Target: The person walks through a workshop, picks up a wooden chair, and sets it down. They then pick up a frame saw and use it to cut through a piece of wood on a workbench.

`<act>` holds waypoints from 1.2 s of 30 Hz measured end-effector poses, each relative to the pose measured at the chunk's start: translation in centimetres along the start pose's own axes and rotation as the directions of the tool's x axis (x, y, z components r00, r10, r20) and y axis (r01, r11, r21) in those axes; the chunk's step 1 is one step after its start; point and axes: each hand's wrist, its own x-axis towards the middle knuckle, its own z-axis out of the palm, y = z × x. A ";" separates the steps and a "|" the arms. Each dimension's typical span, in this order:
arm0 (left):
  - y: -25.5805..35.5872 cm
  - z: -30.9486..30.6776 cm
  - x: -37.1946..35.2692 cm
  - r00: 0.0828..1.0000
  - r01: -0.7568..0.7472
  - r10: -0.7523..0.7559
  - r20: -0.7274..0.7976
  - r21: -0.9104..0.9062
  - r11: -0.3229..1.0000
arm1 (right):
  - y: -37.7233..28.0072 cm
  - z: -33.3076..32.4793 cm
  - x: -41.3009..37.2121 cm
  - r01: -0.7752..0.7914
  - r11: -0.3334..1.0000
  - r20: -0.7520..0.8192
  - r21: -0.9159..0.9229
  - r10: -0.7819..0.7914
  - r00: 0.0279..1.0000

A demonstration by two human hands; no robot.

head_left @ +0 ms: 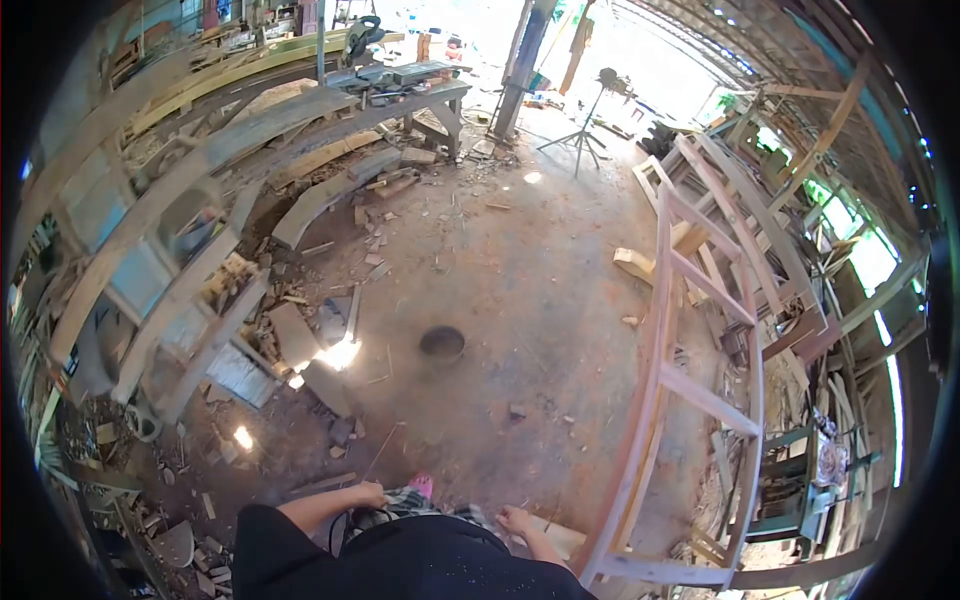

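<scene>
My left hand (pixel 369 495) is low in front of my body with its fingers curled. A thin stick-like line (pixel 384 452) runs up from beside it, and a dark cord (pixel 336 527) loops at its wrist side. Whether the fingers grip either one I cannot make out. On the other side, my right hand (pixel 514 520) is loosely closed, and no object shows in it. Checked cloth (pixel 408 501) lies between the hands, and a pink shoe (pixel 423 486) peeks out below. Closest to my right hand is a long wooden frame with crosspieces (pixel 663 375).
A dark round basin or hole (pixel 442 342) marks the dirt floor (pixel 540 300) ahead. Curved timbers (pixel 215 150) and wood scraps line the left side. Farther off are a workbench (pixel 430 95) with a saw (pixel 362 40), a post (pixel 522 70) and a tripod (pixel 580 135).
</scene>
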 end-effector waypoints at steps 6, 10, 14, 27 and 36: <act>2.7 -12.6 14.3 0.966 -0.247 0.211 0.151 0.278 0.928 | 6.1 -10.2 7.5 -0.360 0.879 -0.100 0.312 0.408 0.908; 1.1 -19.9 27.4 0.935 -0.354 0.354 0.013 0.064 0.933 | 12.3 -17.5 16.2 -0.410 0.859 -0.029 0.307 0.439 0.898; 10.8 -37.1 30.5 0.989 -0.097 0.097 -0.112 0.006 0.995 | 17.6 -24.9 27.7 -0.319 0.934 0.013 0.159 0.321 0.947; 11.5 -74.0 53.1 0.957 0.198 -0.238 -0.163 -0.230 0.953 | 12.4 -68.5 73.1 -0.215 0.955 -0.219 0.206 0.259 0.941; 14.2 -106.1 67.4 0.946 0.094 -0.144 -0.291 -0.177 0.980 | 6.5 -84.1 89.5 -0.347 0.890 -0.024 0.297 0.370 0.929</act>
